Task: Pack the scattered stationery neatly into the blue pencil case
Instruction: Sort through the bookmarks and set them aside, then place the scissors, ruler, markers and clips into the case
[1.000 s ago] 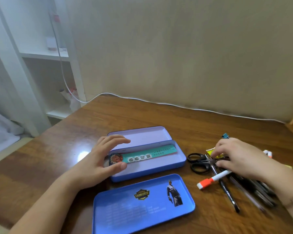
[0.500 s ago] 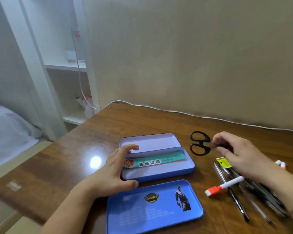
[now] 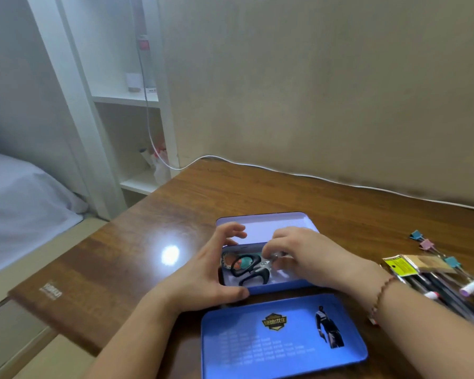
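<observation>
From the head view, we are looking down at the blue pencil case (image 3: 279,289) lying open on the wooden table (image 3: 257,192). Our left hand (image 3: 203,272) is cupping the case's left end, fingers spread, thumb pressing its near wall. Our right hand (image 3: 309,255) is reaching over the case, fingertips pinching the black scissors (image 3: 248,269), whose handles are resting inside it on the green ruler (image 3: 245,260). The lid (image 3: 282,335) is lying just in front of the case; pens (image 3: 435,285) and binder clips (image 3: 426,244) are lying well to its right.

one scissors (image 3: 248,270), three binder clips (image 3: 427,244)
</observation>
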Tool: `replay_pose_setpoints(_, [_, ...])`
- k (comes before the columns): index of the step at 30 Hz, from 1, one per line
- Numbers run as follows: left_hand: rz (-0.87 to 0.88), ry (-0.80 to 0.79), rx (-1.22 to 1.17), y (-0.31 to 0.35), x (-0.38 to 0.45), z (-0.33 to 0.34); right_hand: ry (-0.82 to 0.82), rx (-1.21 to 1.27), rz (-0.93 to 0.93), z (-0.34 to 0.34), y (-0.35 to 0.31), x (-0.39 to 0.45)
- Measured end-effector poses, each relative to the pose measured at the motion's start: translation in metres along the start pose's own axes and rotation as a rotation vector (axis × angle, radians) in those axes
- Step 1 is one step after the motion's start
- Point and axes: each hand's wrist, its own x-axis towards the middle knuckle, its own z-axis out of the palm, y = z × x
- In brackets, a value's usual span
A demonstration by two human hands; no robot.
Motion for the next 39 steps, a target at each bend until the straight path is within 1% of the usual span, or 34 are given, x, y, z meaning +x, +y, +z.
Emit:
replay_pose_setpoints(4, [0.009,-0.006,0.002,0.0,0.0,0.0,-0.001,0.017,0.005,0.005,-0.005,-0.001])
replay_pose_setpoints(10, [-0.009,-0.014,-0.034,0.002,0.0,0.0,0.039,-0.001,-0.001,0.003,-0.006,-0.005])
replay_pose_setpoints(11, [-0.009,-0.018,-0.035,0.003,0.0,0.0,0.063,-0.004,0.002,-0.001,-0.005,-0.008])
replay_pose_setpoints(13, [0.003,-0.022,-0.023,0.003,0.001,0.0,0.164,0.014,0.036,-0.014,0.001,-0.022])
replay_pose_setpoints(16, [0.017,-0.036,-0.006,0.001,0.002,0.002,0.35,0.036,0.192,-0.041,0.022,-0.064])
replay_pose_setpoints(19, [0.019,-0.076,0.007,0.0,0.003,0.006,0.479,0.041,0.388,-0.063,0.048,-0.125])
replay_pose_setpoints(22, [0.073,-0.09,0.069,0.002,0.011,0.011,0.635,0.097,0.597,-0.072,0.067,-0.181])
replay_pose_setpoints(24, [0.066,-0.079,0.099,0.006,0.018,0.014,0.688,0.081,0.71,-0.068,0.076,-0.205])
replay_pose_setpoints(27, [0.054,-0.114,0.167,0.013,0.029,0.012,0.688,0.072,0.822,-0.06,0.086,-0.219])
replay_pose_setpoints(29, [0.036,-0.173,0.205,0.022,0.037,0.006,0.641,0.026,0.872,-0.058,0.092,-0.223])
replay_pose_setpoints(31, [-0.008,-0.217,0.276,0.033,0.047,0.0,0.531,-0.04,0.939,-0.057,0.097,-0.227])
replay_pose_setpoints(33, [-0.035,-0.21,0.386,0.049,0.058,0.0,0.408,-0.097,1.013,-0.056,0.102,-0.234])
replay_pose_setpoints(34, [-0.033,-0.192,0.425,0.059,0.061,0.003,0.384,-0.108,1.047,-0.057,0.104,-0.238])
replay_pose_setpoints(37, [0.025,-0.138,0.507,0.1,0.058,0.027,0.427,-0.08,1.178,-0.065,0.11,-0.259])
replay_pose_setpoints(39, [0.118,-0.17,0.521,0.133,0.05,0.056,0.44,-0.048,1.227,-0.07,0.114,-0.272])
